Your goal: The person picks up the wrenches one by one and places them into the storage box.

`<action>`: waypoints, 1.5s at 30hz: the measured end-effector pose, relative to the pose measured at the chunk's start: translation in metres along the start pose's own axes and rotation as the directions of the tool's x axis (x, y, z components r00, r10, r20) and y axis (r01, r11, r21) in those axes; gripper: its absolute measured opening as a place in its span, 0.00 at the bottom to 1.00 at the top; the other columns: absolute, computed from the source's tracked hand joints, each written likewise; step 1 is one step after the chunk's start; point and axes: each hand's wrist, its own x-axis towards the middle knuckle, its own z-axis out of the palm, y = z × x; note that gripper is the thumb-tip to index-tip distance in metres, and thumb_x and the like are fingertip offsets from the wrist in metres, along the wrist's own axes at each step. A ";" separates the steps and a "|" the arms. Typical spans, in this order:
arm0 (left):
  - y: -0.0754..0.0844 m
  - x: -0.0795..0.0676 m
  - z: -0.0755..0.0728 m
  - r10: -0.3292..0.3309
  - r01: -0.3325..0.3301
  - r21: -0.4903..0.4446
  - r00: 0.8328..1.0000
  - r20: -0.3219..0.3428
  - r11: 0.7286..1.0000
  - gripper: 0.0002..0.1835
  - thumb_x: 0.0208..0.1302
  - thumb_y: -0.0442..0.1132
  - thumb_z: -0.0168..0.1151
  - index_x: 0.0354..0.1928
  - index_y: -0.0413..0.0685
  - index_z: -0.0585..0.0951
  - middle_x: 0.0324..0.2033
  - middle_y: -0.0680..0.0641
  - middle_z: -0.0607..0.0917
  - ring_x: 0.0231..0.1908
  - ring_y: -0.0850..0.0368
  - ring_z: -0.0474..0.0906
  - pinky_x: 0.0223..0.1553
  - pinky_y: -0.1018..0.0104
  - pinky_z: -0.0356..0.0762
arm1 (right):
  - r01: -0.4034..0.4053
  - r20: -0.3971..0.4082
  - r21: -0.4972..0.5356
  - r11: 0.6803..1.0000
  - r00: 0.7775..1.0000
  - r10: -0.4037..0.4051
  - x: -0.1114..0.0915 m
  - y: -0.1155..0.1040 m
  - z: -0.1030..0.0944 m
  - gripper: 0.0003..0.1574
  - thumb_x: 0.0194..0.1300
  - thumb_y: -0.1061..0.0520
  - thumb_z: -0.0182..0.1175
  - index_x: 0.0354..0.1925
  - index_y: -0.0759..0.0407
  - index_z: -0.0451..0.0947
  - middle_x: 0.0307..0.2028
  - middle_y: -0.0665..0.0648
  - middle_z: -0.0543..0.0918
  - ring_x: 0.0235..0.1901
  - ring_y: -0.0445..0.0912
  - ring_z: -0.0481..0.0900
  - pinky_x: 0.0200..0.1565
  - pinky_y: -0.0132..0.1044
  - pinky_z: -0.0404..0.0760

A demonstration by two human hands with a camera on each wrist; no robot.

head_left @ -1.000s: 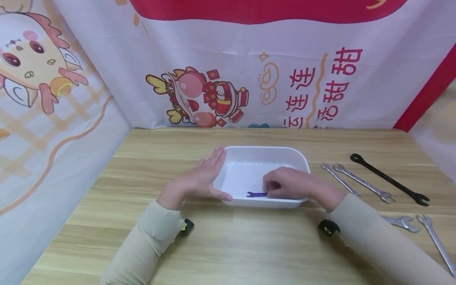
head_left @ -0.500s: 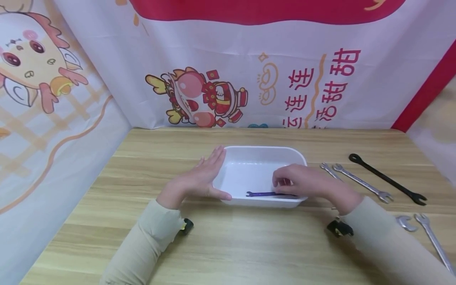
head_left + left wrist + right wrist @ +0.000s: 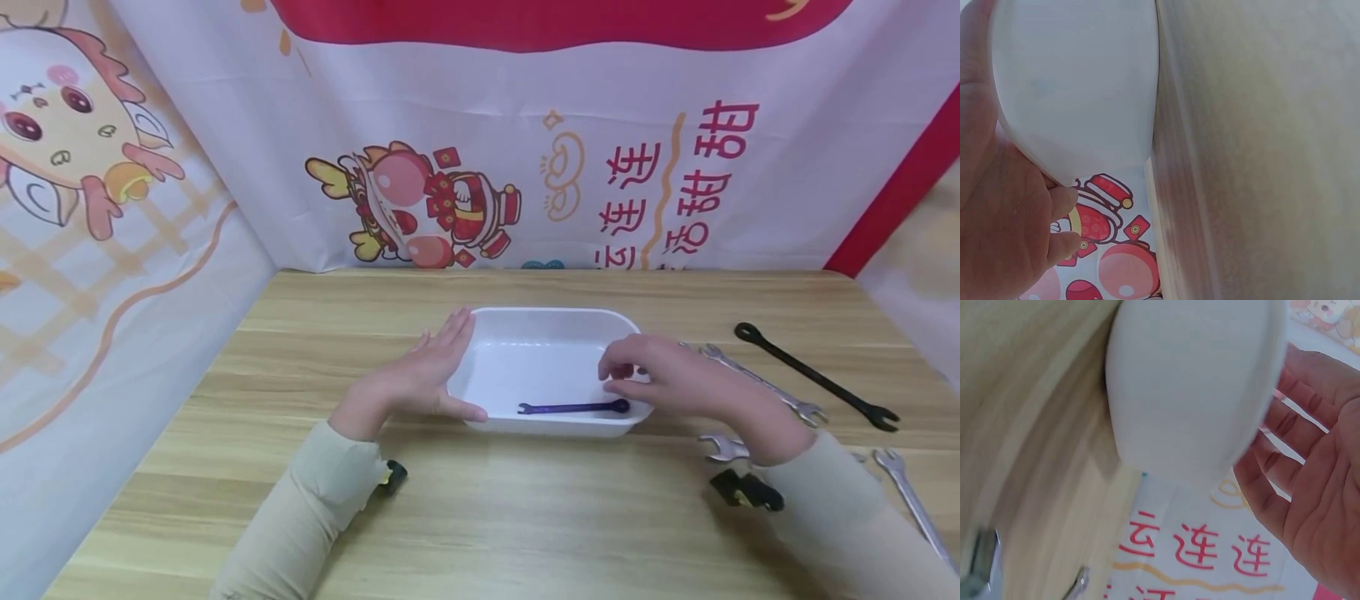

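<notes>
In the head view a small purple wrench [image 3: 573, 407] lies inside a white plastic basin [image 3: 551, 427], along the wall nearest me. My left hand [image 3: 420, 375] rests against the basin's left end, fingers extended along the rim and thumb at the near corner. The left wrist view shows its palm and fingers beside the white outer wall [image 3: 1079, 87]. Over the basin's right end hovers my right hand [image 3: 667, 375], its fingers loosely bent with nothing between them. Seen from the right wrist, those fingers [image 3: 1285, 419] overlap the rim.
To the right lie a long black wrench [image 3: 817, 377] and a silver wrench [image 3: 761, 383], with another silver one [image 3: 911, 500] nearer the edge. A silver open-end head [image 3: 723, 448] shows beside my right forearm. A printed cloth [image 3: 480, 100] hangs behind the wooden table [image 3: 525, 517].
My right hand has let go of the purple wrench and moved right and up toward the basin's right end, uncovering the whole wrench. The left hand has stayed in place.
</notes>
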 end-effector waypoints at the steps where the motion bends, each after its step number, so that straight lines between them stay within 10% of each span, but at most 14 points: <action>1: 0.000 0.000 0.000 0.003 -0.003 -0.001 1.000 -0.002 1.000 0.72 0.47 0.73 0.69 0.79 0.55 0.30 0.78 0.56 0.26 0.78 0.58 0.23 0.77 0.45 0.31 | 0.009 -0.017 -0.009 1.000 1.000 -0.009 -0.002 0.001 -0.002 0.08 0.67 0.55 0.64 0.45 0.50 0.84 0.39 0.44 0.85 0.41 0.39 0.80 0.48 0.42 0.83; 25: -0.001 -0.001 -0.001 0.000 0.000 -0.009 1.000 0.007 1.000 0.74 0.44 0.77 0.67 0.78 0.57 0.29 0.78 0.60 0.26 0.78 0.61 0.22 0.77 0.47 0.31 | 0.002 -0.237 -0.125 0.992 0.971 -0.032 -0.059 0.029 -0.026 0.10 0.62 0.56 0.70 0.42 0.44 0.83 0.37 0.39 0.82 0.38 0.33 0.75 0.38 0.31 0.82; 45: -0.001 -0.001 0.000 0.019 -0.019 -0.013 1.000 0.002 1.000 0.73 0.47 0.73 0.69 0.78 0.54 0.29 0.78 0.55 0.26 0.78 0.59 0.22 0.78 0.45 0.32 | -0.086 -0.210 -0.200 0.976 0.977 0.043 -0.111 0.069 -0.014 0.13 0.57 0.59 0.72 0.37 0.41 0.81 0.32 0.34 0.78 0.32 0.27 0.69 0.30 0.28 0.75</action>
